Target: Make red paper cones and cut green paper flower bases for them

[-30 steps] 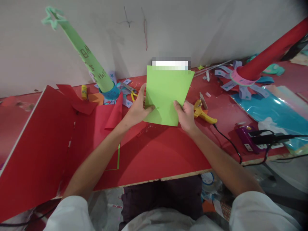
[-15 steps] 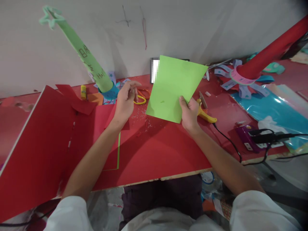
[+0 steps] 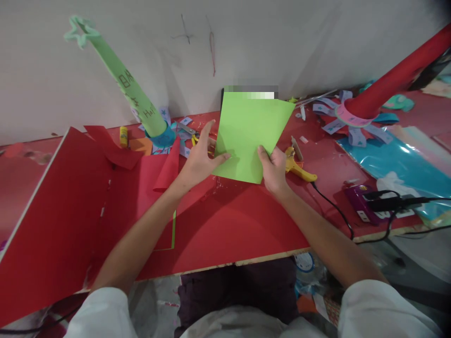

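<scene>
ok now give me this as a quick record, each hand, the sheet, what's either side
left hand: thumb in front of the green sheet's lower left; grip unclear
right hand: gripping its lower right
sheet position: raised above the red table
left side: green tube, yellow glue stick, red board
right side: yellow glue gun, purple socket box

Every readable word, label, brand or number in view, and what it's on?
"Ha", third letter unclear: dark handwriting low on the tall light-green paper tube.
Higher marks on that tube: too blurred to read.
Small yellow cylindrical stick: print too small.
Purple plastic box: label too small.
Round blue-and-white label: too blurred.
Flat lime-green paper sheet: no readable text.
No brand or number readable.
</scene>
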The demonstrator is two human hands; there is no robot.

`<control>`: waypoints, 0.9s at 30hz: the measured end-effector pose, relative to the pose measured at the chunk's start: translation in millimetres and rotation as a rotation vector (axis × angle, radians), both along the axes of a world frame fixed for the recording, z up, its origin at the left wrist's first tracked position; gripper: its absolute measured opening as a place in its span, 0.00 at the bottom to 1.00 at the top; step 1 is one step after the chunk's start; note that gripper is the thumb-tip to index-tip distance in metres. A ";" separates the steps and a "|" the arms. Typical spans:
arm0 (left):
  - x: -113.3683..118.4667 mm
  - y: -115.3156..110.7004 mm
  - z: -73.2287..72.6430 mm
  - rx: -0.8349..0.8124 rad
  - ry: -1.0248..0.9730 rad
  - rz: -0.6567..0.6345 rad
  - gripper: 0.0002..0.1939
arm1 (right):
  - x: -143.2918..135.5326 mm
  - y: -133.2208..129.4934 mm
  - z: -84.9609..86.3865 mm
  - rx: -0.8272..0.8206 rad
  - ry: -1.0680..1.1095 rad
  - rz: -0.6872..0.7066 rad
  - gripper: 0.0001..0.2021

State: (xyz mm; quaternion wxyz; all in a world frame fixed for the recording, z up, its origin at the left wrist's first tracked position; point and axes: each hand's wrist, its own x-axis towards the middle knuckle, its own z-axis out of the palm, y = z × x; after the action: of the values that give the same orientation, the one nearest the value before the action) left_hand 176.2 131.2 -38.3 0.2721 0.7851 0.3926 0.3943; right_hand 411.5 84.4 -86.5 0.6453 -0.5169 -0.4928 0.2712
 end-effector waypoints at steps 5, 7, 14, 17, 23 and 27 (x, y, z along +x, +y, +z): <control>9.0 0.9 -15.0 0.061 -0.056 -0.071 0.57 | -2.1 -3.1 0.2 -0.014 -0.047 0.051 0.23; 10.3 0.9 -16.2 0.066 -0.078 -0.069 0.56 | -2.3 -3.5 0.8 -0.011 -0.053 0.055 0.23; 0.7 5.0 -11.4 0.007 -0.130 0.056 0.38 | -2.3 -3.0 2.3 -0.031 -0.052 0.029 0.25; -7.7 9.4 1.0 0.041 -0.180 0.111 0.27 | -2.3 -1.8 1.9 -0.028 -0.011 0.030 0.23; -16.7 10.6 20.3 0.018 -0.253 0.148 0.18 | -2.4 -0.2 -1.1 -0.023 0.078 0.065 0.19; -18.8 7.8 25.2 0.024 -0.132 0.200 0.19 | -2.8 1.5 -2.0 -0.049 0.150 0.092 0.18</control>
State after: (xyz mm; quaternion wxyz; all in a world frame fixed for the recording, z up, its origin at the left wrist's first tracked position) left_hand 157.4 139.0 -13.1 0.2474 0.7175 0.4454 0.4749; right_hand 408.7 85.9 -88.4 0.6545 -0.4874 -0.4594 0.3506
